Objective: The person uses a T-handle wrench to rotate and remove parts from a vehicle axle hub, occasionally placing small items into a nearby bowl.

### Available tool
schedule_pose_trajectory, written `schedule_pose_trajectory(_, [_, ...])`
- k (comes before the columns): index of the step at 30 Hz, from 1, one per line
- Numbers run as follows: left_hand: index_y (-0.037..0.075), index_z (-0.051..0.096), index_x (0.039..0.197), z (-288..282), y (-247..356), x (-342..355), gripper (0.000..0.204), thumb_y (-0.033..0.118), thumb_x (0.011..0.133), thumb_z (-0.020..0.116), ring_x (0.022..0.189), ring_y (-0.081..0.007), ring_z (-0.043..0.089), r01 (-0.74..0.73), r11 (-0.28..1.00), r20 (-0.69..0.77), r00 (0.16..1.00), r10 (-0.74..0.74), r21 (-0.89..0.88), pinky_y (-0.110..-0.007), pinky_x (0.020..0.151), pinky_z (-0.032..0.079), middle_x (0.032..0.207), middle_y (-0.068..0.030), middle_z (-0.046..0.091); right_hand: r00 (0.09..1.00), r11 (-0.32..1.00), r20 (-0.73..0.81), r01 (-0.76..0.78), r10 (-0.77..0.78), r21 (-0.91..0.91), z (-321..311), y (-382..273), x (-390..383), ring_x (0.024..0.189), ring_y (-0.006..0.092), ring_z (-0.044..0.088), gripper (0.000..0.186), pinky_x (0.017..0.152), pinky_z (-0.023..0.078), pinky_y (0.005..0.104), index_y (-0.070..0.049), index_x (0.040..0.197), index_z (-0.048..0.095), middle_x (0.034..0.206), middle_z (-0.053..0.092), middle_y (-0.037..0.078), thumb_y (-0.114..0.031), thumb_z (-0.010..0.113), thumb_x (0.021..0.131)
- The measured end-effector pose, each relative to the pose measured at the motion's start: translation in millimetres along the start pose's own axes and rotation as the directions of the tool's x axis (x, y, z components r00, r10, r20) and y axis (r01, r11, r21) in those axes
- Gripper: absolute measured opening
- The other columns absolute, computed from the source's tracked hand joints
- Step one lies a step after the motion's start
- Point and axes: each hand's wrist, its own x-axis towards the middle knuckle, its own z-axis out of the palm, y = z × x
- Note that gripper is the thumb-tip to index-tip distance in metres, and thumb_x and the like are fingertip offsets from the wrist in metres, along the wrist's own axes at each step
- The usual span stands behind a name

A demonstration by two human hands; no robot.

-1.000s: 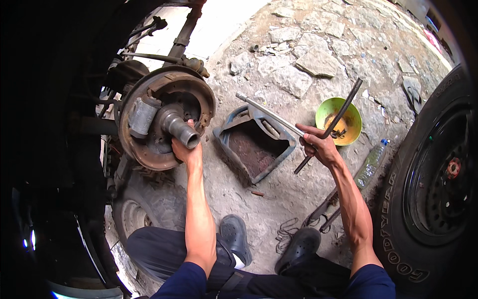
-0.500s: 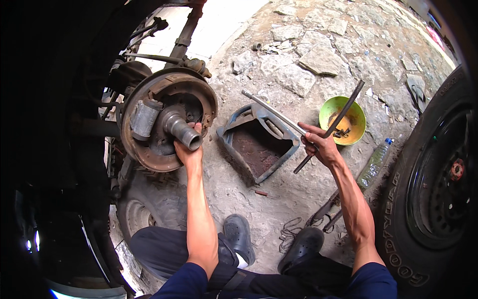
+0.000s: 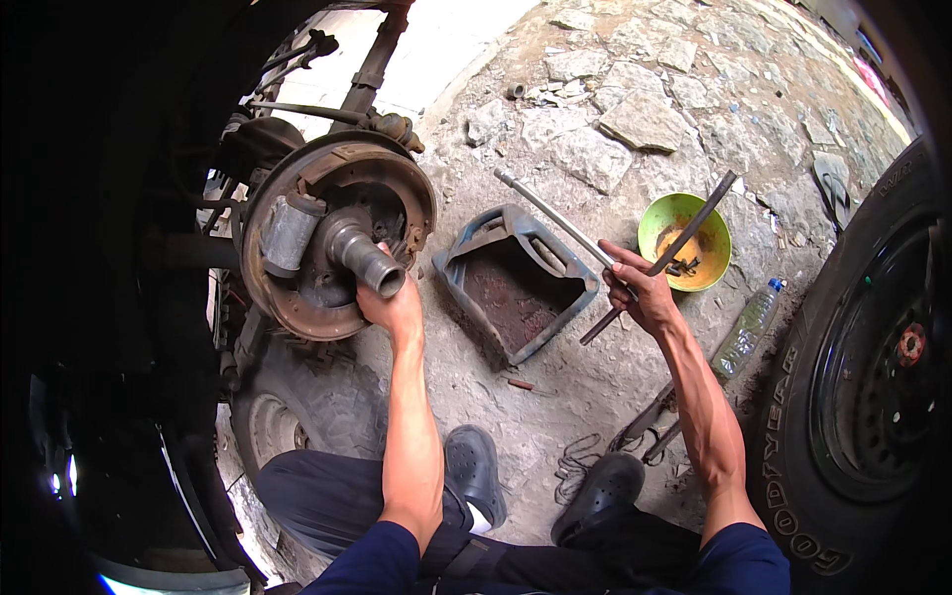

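The rusty round drum brake backing plate (image 3: 288,308) faces me at the left, with brake shoes and a silver cylindrical part (image 3: 291,235) on it. A hollow metal spindle (image 3: 359,256) sticks out from its middle. My left hand (image 3: 397,312) is closed around the spindle's underside and right side; most of its fingers are hidden behind it. My right hand (image 3: 645,295) is closed on a T-handle wrench, where its silver shaft (image 3: 550,213) meets a long dark crossbar (image 3: 706,210). The shaft points up and left, above a cut-open blue plastic container (image 3: 454,283).
A green bowl (image 3: 729,238) with small dark parts stands beyond my right hand. Nearby lie a plastic bottle (image 3: 746,327) and a large tyre (image 3: 793,436) at the right. Another tyre (image 3: 273,421) lies under the vehicle. Broken stones (image 3: 640,121) cover the far ground.
My left hand has shifted slightly right and down along the spindle. The wrench in my right hand has tilted a little, its shaft end moving right.
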Motion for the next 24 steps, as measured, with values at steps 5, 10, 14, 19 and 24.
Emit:
schedule_pose_trajectory(5, [-0.01,0.053,0.108,-18.7,-9.6,-13.5,0.044,0.028,0.088,0.06,0.093,-0.0451,0.059,-0.208,0.978,-0.066,0.976,0.207,-0.024,-0.047,0.079,0.044,0.099,-0.0315,0.061,1.0,1.0,-0.007,-0.009,0.009,-0.003,-0.5,0.4,-4.7,0.057,0.0095,0.04,0.048,0.052,0.037,0.0239,-0.002,0.137,0.043,0.081,0.052,0.005,-0.01,0.052,0.091])
schedule_pose_trajectory(10, [-0.009,0.051,0.106,-33.8,10.1,-83.2,0.033,0.022,0.096,0.048,0.088,-0.0345,0.057,0.086,0.981,0.162,0.985,-0.057,-0.174,-0.039,0.085,0.042,0.096,-0.0234,0.059,0.999,0.999,-0.023,0.042,-0.042,-0.002,-4.6,-6.5,-6.4,0.057,0.0095,0.04,0.048,0.051,0.038,0.0237,0.001,0.137,0.041,0.08,0.051,0.004,-0.009,0.051,0.091])
schedule_pose_trajectory(14, [-0.002,0.048,0.104,-18.1,36.9,-156.0,0.027,0.023,0.1,0.041,0.064,-0.0124,0.043,0.335,0.825,0.508,0.858,-0.068,-0.455,-0.028,0.062,0.04,0.074,-0.002,0.045,0.996,0.998,-0.076,0.051,-0.054,-0.046,-9.0,-16.2,-2.6,0.056,0.0096,0.04,0.047,0.051,0.037,0.0245,0.0,0.136,0.043,0.076,0.049,0.003,-0.009,0.052,0.09])
schedule_pose_trajectory(19, [-0.002,0.047,0.099,20.5,121.8,-144.3,0.029,0.025,0.1,0.036,0.061,-0.0176,0.046,0.271,0.805,0.665,0.722,0.193,-0.528,-0.034,0.058,0.039,0.072,-0.0068,0.049,0.991,0.999,-0.131,-0.038,0.039,0.015,-23.2,17.2,-15.8,0.054,0.0076,0.037,0.045,0.049,0.036,0.0223,0.0,0.133,0.046,0.075,0.048,0.002,-0.008,0.053,0.089])
schedule_pose_trajectory(24, [-0.004,0.046,0.11,98.0,167.3,-133.7,0.036,0.027,0.096,0.034,0.091,-0.0444,0.061,-0.159,0.938,0.899,0.275,0.342,-0.309,-0.047,0.08,0.046,0.091,-0.0282,0.063,0.979,0.978,-0.084,-0.177,0.187,0.11,-46.9,56.5,-43.9,0.053,0.006,0.036,0.048,0.048,0.035,0.021,0.003,0.135,0.043,0.078,0.049,0.004,-0.008,0.053,0.09])
